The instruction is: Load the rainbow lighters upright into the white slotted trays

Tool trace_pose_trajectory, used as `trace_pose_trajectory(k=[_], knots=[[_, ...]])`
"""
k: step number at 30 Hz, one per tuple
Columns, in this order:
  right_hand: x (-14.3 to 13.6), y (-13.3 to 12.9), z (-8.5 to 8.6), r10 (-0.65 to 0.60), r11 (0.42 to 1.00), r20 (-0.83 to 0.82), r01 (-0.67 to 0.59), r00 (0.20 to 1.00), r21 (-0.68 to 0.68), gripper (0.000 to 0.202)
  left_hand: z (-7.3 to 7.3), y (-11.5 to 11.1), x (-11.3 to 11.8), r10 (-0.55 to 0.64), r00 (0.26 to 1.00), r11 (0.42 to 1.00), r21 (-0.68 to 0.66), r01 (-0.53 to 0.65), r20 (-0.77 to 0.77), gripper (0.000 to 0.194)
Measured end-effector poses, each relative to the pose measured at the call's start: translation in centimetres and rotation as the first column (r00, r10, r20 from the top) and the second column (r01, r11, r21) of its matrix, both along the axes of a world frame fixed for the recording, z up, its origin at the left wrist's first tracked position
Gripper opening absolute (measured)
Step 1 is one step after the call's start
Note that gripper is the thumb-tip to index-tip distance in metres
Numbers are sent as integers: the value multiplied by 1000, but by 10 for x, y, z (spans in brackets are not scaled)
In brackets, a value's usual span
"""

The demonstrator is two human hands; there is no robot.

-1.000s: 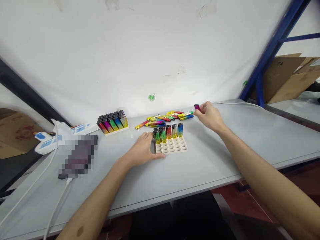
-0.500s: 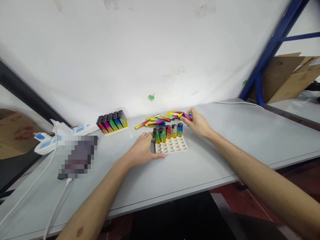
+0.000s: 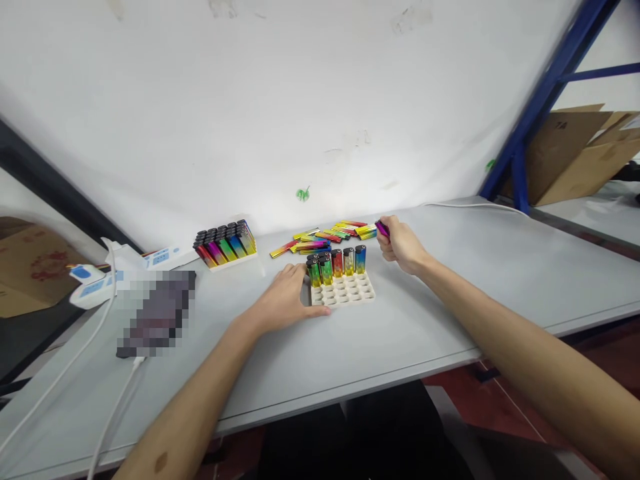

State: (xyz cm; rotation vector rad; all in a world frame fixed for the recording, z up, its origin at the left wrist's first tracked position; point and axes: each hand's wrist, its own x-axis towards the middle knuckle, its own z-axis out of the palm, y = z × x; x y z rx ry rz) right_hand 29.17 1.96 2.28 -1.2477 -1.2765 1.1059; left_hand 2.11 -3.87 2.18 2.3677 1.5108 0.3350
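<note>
A white tray with rows of slots [image 3: 346, 293] lies on the table. Several lighters with black tops stand upright in its back rows, among them a green lighter [image 3: 326, 271] and a blue one [image 3: 360, 260]. My left hand [image 3: 280, 300] grips the tray's left side, its thumb along the front edge. Back and right of the tray, my right hand [image 3: 404, 247] is closed around a shiny purple lighter [image 3: 382, 229], raised above the table; most of it is hidden by the fingers. Behind the tray lies a loose pile of shiny multicoloured lighters [image 3: 330, 235].
A second white tray [image 3: 235, 262] packed with upright lighters [image 3: 227, 240] stands at the back left. Left of it are a power strip [image 3: 95, 288], white cables and a blurred-out dark device [image 3: 159, 313]. The white wall [image 3: 320, 120] rises behind the table [image 3: 380, 340].
My right hand has drawn slightly right from the pile, and the purple lighter in it has turned and sits deeper in the fingers. My left hand and the tray have stayed put.
</note>
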Motion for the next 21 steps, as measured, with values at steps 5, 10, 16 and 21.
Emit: trace_pose_trajectory(k=[5,10,16,21], knots=[[-3,-3,3,-26,998,-106,20,994,-54,45,0,1,0,-14,1000,1000,13,14,-7,72],[-4,-2,0,2,998,-107,-7,994,-55,54,0,0,0,-14,1000,1000,6,14,-12,72],[-2,-1,0,36,997,-81,-42,996,-69,45,-1,1,-1,-28,1000,999,20,28,8,74],[-3,-3,-3,49,999,50,-49,998,6,47,-2,1,-1,-31,999,999,14,31,8,76]])
